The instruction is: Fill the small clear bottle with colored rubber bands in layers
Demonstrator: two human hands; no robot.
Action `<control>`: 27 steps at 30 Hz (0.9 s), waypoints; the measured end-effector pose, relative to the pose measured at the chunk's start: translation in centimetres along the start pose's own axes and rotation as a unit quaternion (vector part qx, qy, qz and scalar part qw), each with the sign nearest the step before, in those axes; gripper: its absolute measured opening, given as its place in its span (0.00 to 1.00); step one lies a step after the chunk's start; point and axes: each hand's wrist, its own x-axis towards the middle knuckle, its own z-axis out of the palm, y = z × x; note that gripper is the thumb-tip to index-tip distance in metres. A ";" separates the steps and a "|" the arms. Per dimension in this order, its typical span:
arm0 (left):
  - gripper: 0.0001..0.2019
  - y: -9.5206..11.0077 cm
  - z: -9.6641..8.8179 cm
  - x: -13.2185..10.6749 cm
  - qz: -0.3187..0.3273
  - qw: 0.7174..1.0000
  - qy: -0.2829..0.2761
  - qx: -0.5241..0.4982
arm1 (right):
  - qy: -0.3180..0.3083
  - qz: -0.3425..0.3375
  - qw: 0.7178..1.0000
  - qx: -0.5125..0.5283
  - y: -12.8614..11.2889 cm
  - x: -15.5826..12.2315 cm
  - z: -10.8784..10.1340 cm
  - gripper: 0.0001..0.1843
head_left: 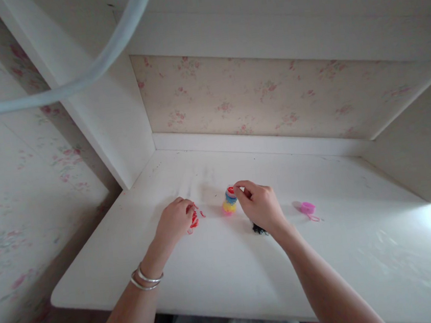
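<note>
A small clear bottle (229, 201) stands upright on the white table, filled in layers of pink, yellow, blue and red small bands. My right hand (260, 205) is at its mouth, thumb and index finger pinched by the rim; what they hold, if anything, is too small to make out. Below that hand lies a pile of black bands (259, 229), partly hidden by it. My left hand (175, 218) is closed over a small heap of red bands (194, 219), its fingertips pinched at the heap's edge, and a red band seems to be between them.
To the right, a pink cap (307, 207) with a ring-shaped wand (314, 218) lies on the white table (219, 274). A back ledge (259, 140) and side panels enclose the table. A pale cable (87, 80) hangs across the upper left, close to the camera.
</note>
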 end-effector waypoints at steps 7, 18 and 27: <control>0.10 -0.9 0.0 -0.3 -0.023 1.000 -0.020 0.008 | 0.099 0.036 0.992 0.075 0.5 -1.1 -0.7 0.15; 0.10 -0.5 -0.1 -0.3 -0.035 0.998 -0.042 0.009 | 0.037 0.045 0.989 0.134 3.8 -6.6 3.4 0.18; 0.10 -0.2 0.4 0.2 -0.043 0.999 0.016 -0.011 | -0.082 -0.041 0.993 0.077 3.3 -7.9 4.9 0.17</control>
